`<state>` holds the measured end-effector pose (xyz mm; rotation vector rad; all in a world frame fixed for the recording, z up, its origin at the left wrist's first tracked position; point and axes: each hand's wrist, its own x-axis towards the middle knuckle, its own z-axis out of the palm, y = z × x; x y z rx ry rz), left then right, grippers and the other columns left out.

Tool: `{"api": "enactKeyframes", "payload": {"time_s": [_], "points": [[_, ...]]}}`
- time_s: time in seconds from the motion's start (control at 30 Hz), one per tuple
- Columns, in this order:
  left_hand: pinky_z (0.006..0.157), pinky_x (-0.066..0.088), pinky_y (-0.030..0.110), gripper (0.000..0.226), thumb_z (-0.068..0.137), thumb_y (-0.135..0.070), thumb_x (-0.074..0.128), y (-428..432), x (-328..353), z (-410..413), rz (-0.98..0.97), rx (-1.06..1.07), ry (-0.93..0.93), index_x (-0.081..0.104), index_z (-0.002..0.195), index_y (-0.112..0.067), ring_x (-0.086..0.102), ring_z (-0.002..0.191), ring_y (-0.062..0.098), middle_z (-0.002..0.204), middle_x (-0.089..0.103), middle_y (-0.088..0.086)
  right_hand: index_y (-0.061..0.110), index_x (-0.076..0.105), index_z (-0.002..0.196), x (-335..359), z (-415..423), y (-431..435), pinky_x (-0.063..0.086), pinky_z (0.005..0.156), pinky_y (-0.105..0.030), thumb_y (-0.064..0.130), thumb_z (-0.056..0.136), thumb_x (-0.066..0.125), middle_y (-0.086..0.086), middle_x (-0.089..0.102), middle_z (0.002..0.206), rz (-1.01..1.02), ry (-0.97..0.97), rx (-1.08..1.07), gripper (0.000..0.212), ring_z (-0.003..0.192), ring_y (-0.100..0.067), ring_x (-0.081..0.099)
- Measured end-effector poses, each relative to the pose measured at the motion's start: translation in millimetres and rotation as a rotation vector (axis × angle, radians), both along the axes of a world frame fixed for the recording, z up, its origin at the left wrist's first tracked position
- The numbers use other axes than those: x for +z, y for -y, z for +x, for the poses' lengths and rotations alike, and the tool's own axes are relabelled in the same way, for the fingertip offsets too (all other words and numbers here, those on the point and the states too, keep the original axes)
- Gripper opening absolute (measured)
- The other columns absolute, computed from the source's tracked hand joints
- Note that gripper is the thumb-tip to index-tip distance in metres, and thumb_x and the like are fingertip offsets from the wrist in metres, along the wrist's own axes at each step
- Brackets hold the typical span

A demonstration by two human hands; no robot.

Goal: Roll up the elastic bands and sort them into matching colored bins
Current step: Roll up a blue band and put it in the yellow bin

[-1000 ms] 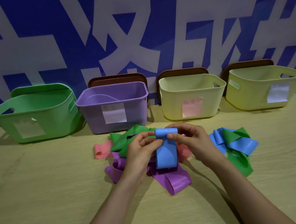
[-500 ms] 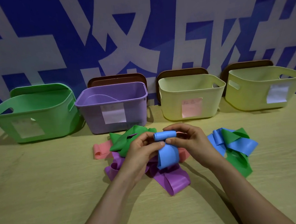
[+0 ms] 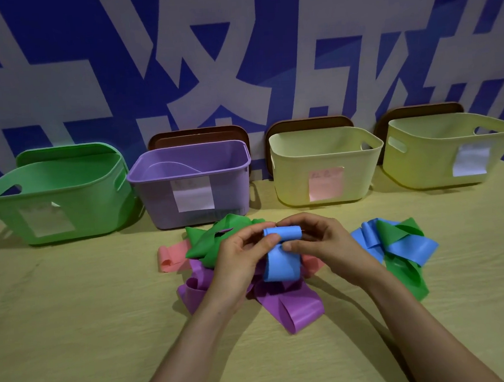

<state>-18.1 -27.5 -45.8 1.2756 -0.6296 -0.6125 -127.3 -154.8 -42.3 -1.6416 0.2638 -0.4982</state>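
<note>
My left hand (image 3: 243, 257) and my right hand (image 3: 323, 245) both pinch a blue elastic band (image 3: 281, 260), its upper end rolled into a small tube between my fingertips and its loose loop hanging down. Beneath lie a green band (image 3: 209, 241), a pink band (image 3: 172, 257) and a purple band (image 3: 294, 307). To the right another blue band (image 3: 409, 247) is tangled with a green one (image 3: 405, 272). Along the back stand a green bin (image 3: 57, 201), a purple bin (image 3: 190, 186) and two pale yellow bins (image 3: 326, 167) (image 3: 447, 150).
The wooden table (image 3: 76, 337) runs to a blue and white wall. Brown lids (image 3: 196, 136) lean behind the purple and yellow bins. Each bin carries a paper label on its front; the third bin's label is pink.
The rolled tube at the top of the blue band has grown thicker and the hanging loop shorter as both hands keep turning it.
</note>
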Motion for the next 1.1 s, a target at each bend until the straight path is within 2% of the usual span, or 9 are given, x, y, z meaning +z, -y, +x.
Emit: {"api": "enactKeyframes", "payload": {"time_s": [0.13, 0.2, 0.3, 0.43, 0.57, 0.63, 0.8, 0.93, 1.1], "points": [[0.086, 0.054, 0.029, 0.026, 0.081, 0.005, 0.066, -1.0, -1.9, 3.4, 0.014, -0.012, 0.080, 0.068, 0.101, -0.012, 0.067, 0.094, 0.016, 0.104, 0.070, 0.011, 0.013, 0.069, 0.102, -0.5, 0.8, -0.1, 0.048, 0.075, -0.040, 0.027, 0.077, 0.073, -0.020, 0.067, 0.103, 0.000, -0.035, -0.050, 0.028, 0.088, -0.021, 0.061], [0.083, 0.054, 0.024, 0.028, 0.080, 0.008, 0.067, -0.8, -2.1, 2.6, 0.003, -0.013, 0.128, 0.067, 0.097, -0.014, 0.067, 0.091, 0.011, 0.100, 0.070, 0.006, 0.010, 0.069, 0.098, -1.6, 2.4, 1.2, 0.051, 0.079, -0.035, 0.022, 0.084, 0.066, -0.016, 0.069, 0.101, 0.018, -0.023, -0.090, 0.019, 0.090, -0.018, 0.064], [0.084, 0.054, 0.023, 0.030, 0.079, 0.009, 0.067, 0.1, -4.0, 1.9, -0.006, 0.006, 0.148, 0.066, 0.098, -0.014, 0.066, 0.092, 0.010, 0.101, 0.070, 0.003, 0.008, 0.068, 0.096, -3.0, 4.1, 1.5, 0.052, 0.073, -0.024, 0.015, 0.088, 0.063, -0.009, 0.070, 0.091, 0.024, -0.058, -0.074, 0.011, 0.087, -0.013, 0.065], [0.088, 0.054, 0.030, 0.029, 0.080, 0.003, 0.069, 5.3, -9.4, 0.2, 0.003, 0.007, -0.008, 0.063, 0.103, -0.013, 0.065, 0.096, 0.017, 0.104, 0.067, 0.008, 0.010, 0.070, 0.092, -2.7, 5.0, 2.0, 0.053, 0.078, -0.031, 0.015, 0.087, 0.065, -0.009, 0.071, 0.091, 0.010, -0.006, -0.127, 0.009, 0.086, -0.015, 0.065], [0.071, 0.058, 0.027, 0.008, 0.083, -0.005, 0.069, 6.4, -12.7, -4.8, 0.122, -0.076, -0.105, 0.066, 0.090, -0.008, 0.069, 0.077, 0.017, 0.088, 0.072, 0.010, 0.009, 0.068, 0.091, 0.5, 4.9, 1.5, 0.052, 0.070, -0.021, 0.010, 0.085, 0.065, -0.001, 0.071, 0.083, 0.085, 0.090, -0.171, 0.006, 0.080, -0.009, 0.065], [0.068, 0.058, 0.027, 0.009, 0.081, -0.004, 0.070, 4.3, -12.0, -3.6, 0.106, -0.064, -0.134, 0.066, 0.089, -0.004, 0.069, 0.073, 0.018, 0.083, 0.072, 0.011, 0.010, 0.068, 0.093, 0.3, 5.3, 0.7, 0.053, 0.073, -0.023, 0.009, 0.084, 0.066, -0.003, 0.071, 0.087, 0.060, 0.097, -0.159, 0.009, 0.084, -0.012, 0.066], [0.075, 0.059, 0.030, 0.021, 0.079, 0.001, 0.070, 2.1, -8.6, -2.0, 0.065, -0.066, -0.134, 0.066, 0.100, 0.000, 0.070, 0.084, 0.026, 0.094, 0.072, 0.019, 0.006, 0.068, 0.093, -0.1, 4.2, -1.7, 0.054, 0.077, -0.025, -0.002, 0.079, 0.070, -0.004, 0.071, 0.091, 0.008, 0.126, -0.118, 0.016, 0.086, -0.012, 0.066], [0.081, 0.057, 0.028, 0.028, 0.076, 0.004, 0.072, 1.5, -8.9, -2.6, 0.050, -0.082, -0.066, 0.067, 0.102, -0.006, 0.070, 0.088, 0.023, 0.096, 0.072, 0.015, 0.009, 0.068, 0.086, -0.7, 2.9, 0.2, 0.053, 0.079, -0.022, -0.008, 0.075, 0.071, 0.000, 0.072, 0.090, -0.025, 0.161, -0.123, 0.021, 0.089, -0.011, 0.067], [0.079, 0.058, 0.033, 0.041, 0.065, -0.032, 0.074, 4.5, -7.0, -1.5, 0.007, -0.067, -0.153, 0.070, 0.097, -0.006, 0.070, 0.088, 0.026, 0.096, 0.072, 0.016, 0.009, 0.067, 0.082, -2.0, 5.3, -1.2, 0.052, 0.079, -0.021, -0.015, 0.073, 0.070, 0.003, 0.070, 0.091, -0.051, 0.160, -0.099, 0.026, 0.092, -0.008, 0.066]]}}
